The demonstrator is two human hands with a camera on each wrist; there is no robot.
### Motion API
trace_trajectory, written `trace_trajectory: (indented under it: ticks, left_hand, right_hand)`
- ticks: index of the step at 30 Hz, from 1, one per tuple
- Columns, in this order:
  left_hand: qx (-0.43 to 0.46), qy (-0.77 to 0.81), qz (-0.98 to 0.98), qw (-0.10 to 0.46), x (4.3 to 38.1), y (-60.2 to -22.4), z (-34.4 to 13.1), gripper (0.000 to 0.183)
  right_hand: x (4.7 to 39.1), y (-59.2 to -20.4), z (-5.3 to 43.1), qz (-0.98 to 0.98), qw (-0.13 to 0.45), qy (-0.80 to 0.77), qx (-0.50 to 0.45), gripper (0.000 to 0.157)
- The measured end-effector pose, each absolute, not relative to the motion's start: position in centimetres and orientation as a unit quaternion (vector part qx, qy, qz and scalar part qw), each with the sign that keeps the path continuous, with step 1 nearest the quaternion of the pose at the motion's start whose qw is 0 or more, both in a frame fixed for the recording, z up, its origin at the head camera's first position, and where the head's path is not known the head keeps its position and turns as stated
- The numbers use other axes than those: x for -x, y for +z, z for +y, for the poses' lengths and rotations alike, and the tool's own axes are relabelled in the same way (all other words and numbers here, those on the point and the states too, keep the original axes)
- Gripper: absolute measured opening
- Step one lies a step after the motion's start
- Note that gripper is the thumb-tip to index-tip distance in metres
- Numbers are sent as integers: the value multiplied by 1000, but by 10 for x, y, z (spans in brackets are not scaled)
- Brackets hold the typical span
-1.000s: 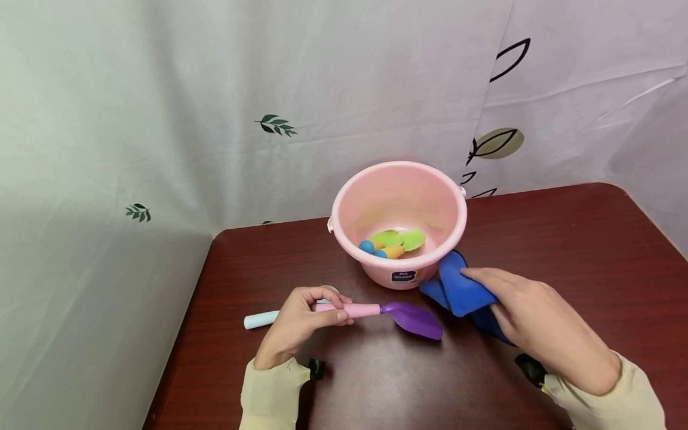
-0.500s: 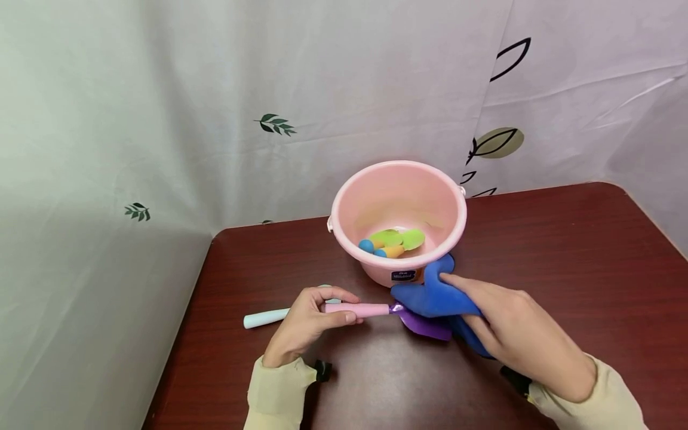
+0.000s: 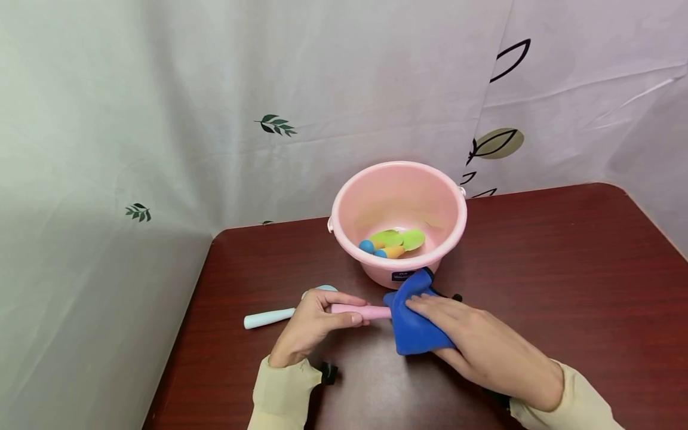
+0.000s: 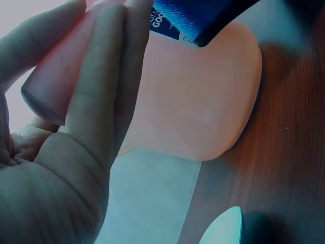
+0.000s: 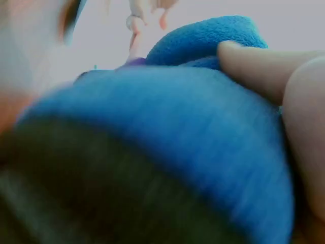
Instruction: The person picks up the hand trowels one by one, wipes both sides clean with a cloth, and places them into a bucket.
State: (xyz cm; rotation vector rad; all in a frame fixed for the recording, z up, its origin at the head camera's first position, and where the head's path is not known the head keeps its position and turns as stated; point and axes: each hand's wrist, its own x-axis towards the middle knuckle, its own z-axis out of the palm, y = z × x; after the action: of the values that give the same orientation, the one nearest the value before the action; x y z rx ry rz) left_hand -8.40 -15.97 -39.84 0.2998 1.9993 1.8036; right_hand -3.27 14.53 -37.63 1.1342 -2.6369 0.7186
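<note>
My left hand (image 3: 312, 322) grips the pink handle (image 3: 360, 311) of a toy spoon low over the dark red table (image 3: 564, 286). Its purple bowl is hidden under a blue cloth (image 3: 411, 322), which my right hand (image 3: 473, 346) holds wrapped over it, fingers on top. In the left wrist view my fingers (image 4: 96, 101) curl round the pink handle (image 4: 56, 76), the cloth's edge (image 4: 203, 15) above. The right wrist view is filled by blurred blue cloth (image 5: 193, 152), with a finger (image 5: 254, 66) on it.
A pink bucket (image 3: 398, 185) stands just behind the hands, holding green spoons and blue-tipped toys (image 3: 395, 242). A light blue utensil (image 3: 269, 316) lies on the table behind my left hand. A leaf-printed curtain (image 3: 269, 89) hangs behind; the table's left edge is close.
My right hand has brought the blue cloth leftward from beside the bucket onto the spoon's purple bowl, now covered. My left hand kept its grip on the handle, shifting slightly right.
</note>
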Motion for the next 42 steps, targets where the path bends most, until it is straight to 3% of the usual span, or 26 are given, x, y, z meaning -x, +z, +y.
trace_trajectory:
  ticks: [6,11,20,29,42]
  left_hand:
    - [-105,670,702,218,84,-399,-161,29]
    - [-110,678,695,215,84,-398,-161,29]
    - [-126,700,670,215,84,-396,-167,28]
    - [-124,712,666,184,86,-396,-172,28]
    - [-127,737,641,172,87,-396,-177,27]
  right_hand:
    - [31,-378,142,-886,72,216,-404,80]
    - [31,-380,142,-882,68,217,-413,87]
    - [35,-376,151,-877,51,240,-413,86]
    - [40,-370,163,-894,44,237,-377,72]
    - [44,-366,174,-912,48,207,-351,67]
